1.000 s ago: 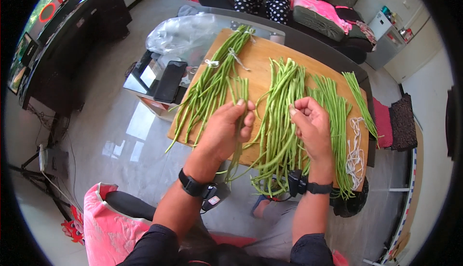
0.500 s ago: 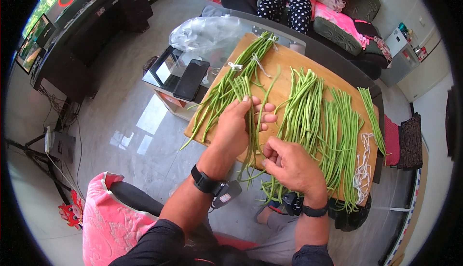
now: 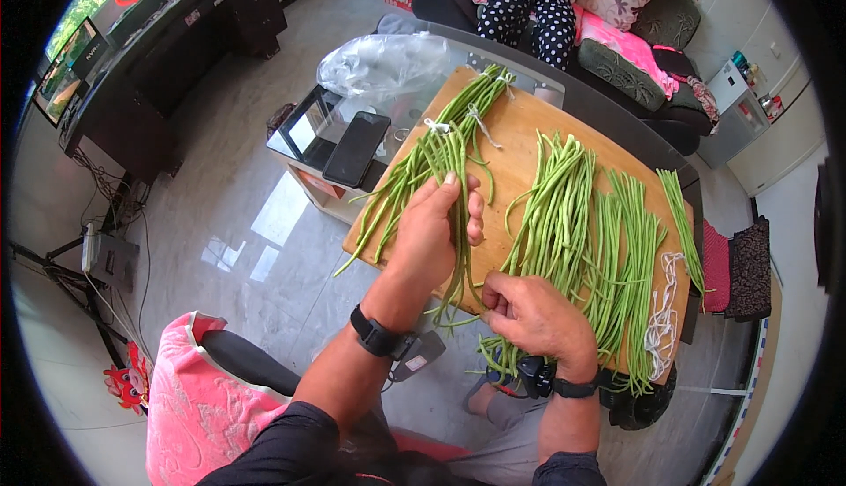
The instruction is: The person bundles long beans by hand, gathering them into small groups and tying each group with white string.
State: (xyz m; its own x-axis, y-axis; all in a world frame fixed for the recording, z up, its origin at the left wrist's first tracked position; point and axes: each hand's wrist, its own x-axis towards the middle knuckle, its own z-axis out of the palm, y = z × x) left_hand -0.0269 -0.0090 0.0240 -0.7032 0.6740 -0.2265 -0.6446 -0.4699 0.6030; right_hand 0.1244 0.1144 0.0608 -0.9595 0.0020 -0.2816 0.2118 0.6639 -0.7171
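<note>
My left hand (image 3: 432, 226) is closed around a small bunch of long green beans (image 3: 450, 147), thumb on top, their lower ends hanging below the palm. My right hand (image 3: 538, 314) is just to its right with fingers pinched, close to those lower ends; what lies between the fingertips is hidden. Under and beyond the held bunch, tied long beans (image 3: 388, 193) with white string rest on a wooden board (image 3: 515, 116). A thick pile of loose long beans (image 3: 560, 208) lies right of my hands, with more beans (image 3: 630, 248) beside it.
White strings (image 3: 661, 327) lie at the board's right edge, near a narrow row of beans (image 3: 679, 222). A phone (image 3: 357, 148) and a clear plastic bag (image 3: 379, 63) are on the glass table. Beyond it, a person (image 3: 520, 19) sits on a sofa. A pink-covered chair (image 3: 194, 407) stands lower left.
My left fingers, spread before with one bean standing apart, have closed round the bunch. My right hand has shifted slightly down, still pinched. The view has moved a little.
</note>
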